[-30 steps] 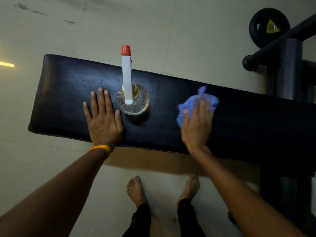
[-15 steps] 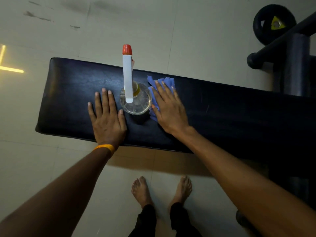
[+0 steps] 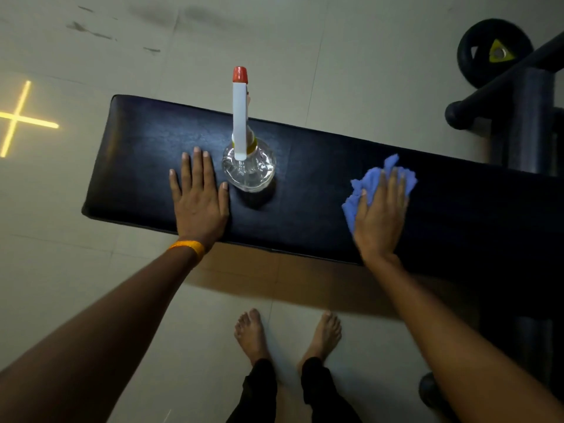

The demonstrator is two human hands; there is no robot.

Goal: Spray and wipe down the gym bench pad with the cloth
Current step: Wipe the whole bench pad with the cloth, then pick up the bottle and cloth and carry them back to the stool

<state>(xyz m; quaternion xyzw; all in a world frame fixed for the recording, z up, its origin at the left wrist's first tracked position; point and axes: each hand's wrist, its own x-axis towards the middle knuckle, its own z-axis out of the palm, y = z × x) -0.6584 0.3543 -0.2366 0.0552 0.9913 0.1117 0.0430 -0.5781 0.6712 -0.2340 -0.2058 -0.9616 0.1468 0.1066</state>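
Now the pad lies long and black across the view, with both hands set on it well apart. Left hand rests flat, palm down, fingers stretched out and close together, gripping nothing; an orange band circles its wrist. Just beside its thumb stands the bottle, clear, upright on the pad, its white sprayer with a red tip pointing away from the person. Right hand lies flat too, fingers extended, pressing the blue cloth onto the pad; the cloth bunches out past the fingertips and thumb side. Bare feet stand on the pale floor below the pad. A weight plate sits far right, near a dark frame.
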